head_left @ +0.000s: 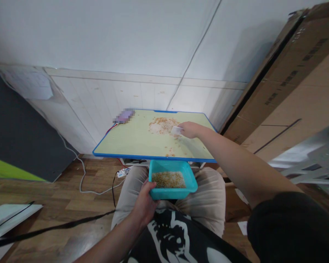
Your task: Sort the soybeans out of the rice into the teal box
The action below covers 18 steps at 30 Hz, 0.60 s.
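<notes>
My left hand [144, 204] grips the near left corner of a turquoise plastic tray [190, 179], holding it over my lap just below the table's front edge. The tray holds a layer of tan grains [169, 179]. My right hand [189, 129] is stretched out over the small green table [131, 140] with blue rim, fingers closed on a small white piece [176, 130]. It sits at the right edge of a pile of mixed tan and white grains [162, 125]. A few stray grains [170, 153] lie near the front edge.
A blurred purple object [124, 116] with a red cable lies at the table's back left. Large cardboard boxes [296, 87] lean at the right. White and black cables [83, 175] run over the wooden floor on the left. A white wall stands behind.
</notes>
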{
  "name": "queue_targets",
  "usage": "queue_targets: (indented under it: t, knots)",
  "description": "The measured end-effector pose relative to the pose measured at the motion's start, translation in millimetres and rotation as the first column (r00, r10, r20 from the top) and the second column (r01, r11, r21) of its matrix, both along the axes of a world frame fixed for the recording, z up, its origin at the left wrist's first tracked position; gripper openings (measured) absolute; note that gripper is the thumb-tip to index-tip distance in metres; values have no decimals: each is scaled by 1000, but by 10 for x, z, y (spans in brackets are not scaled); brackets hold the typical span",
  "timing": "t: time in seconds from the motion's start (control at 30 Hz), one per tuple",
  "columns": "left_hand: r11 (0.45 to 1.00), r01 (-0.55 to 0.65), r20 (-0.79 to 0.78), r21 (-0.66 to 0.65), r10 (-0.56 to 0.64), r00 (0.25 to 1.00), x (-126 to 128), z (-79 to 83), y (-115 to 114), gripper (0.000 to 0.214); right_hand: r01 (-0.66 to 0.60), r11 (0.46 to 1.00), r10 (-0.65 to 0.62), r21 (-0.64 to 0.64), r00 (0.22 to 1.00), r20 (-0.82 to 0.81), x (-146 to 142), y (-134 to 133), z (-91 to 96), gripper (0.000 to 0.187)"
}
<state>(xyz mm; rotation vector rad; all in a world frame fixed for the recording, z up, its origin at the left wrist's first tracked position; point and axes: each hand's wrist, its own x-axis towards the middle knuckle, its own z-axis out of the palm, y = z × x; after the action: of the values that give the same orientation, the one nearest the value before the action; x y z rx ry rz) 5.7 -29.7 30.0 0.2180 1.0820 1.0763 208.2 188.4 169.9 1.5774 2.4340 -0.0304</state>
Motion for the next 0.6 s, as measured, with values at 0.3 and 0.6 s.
queue_targets:
  t: [0.3,0.6]
  knots:
    - [998,48,28,38,-49,998,22,-35,22,38,52,993,-43,108,995,-89,201,27,-31,47]
    - [995,80,108,61,-86,990,89,31,57,49,100,987,-91,124,993,-78,370,38,-32,46]
